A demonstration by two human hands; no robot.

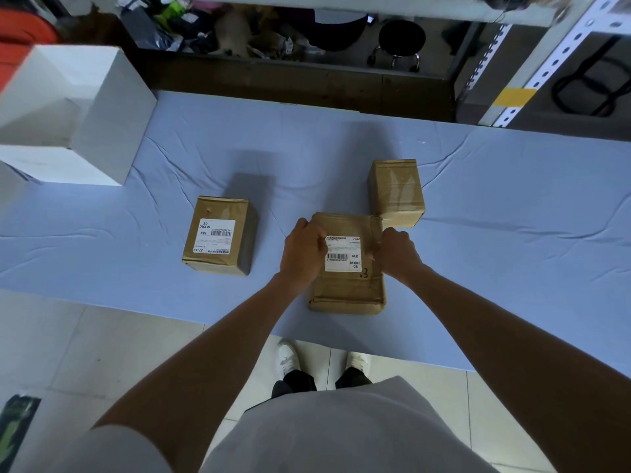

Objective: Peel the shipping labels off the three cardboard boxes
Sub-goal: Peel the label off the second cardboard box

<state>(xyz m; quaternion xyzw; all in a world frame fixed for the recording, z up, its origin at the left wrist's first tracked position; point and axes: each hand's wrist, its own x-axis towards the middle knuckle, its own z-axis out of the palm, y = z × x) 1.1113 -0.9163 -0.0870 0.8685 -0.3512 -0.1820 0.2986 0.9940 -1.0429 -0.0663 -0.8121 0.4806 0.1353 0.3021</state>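
Note:
Three brown cardboard boxes stand on the blue-covered table (512, 233). The middle box (348, 288) carries a white shipping label (343, 256) on top. My left hand (302, 252) grips the box's left side, fingers curled at the label's left edge. My right hand (396, 254) grips its right side, fingertips at the label's right edge. The left box (220, 235) has its own white label (214, 236) on top. Behind the middle box on the right, the third box (397, 192) shows only tape on its visible faces.
A large white box (78, 110) sits at the table's far left corner. Behind the table are a cluttered low shelf, a black stool (399, 42) and a metal rack post (532, 66). My white shoes show on the tiled floor below the table's front edge.

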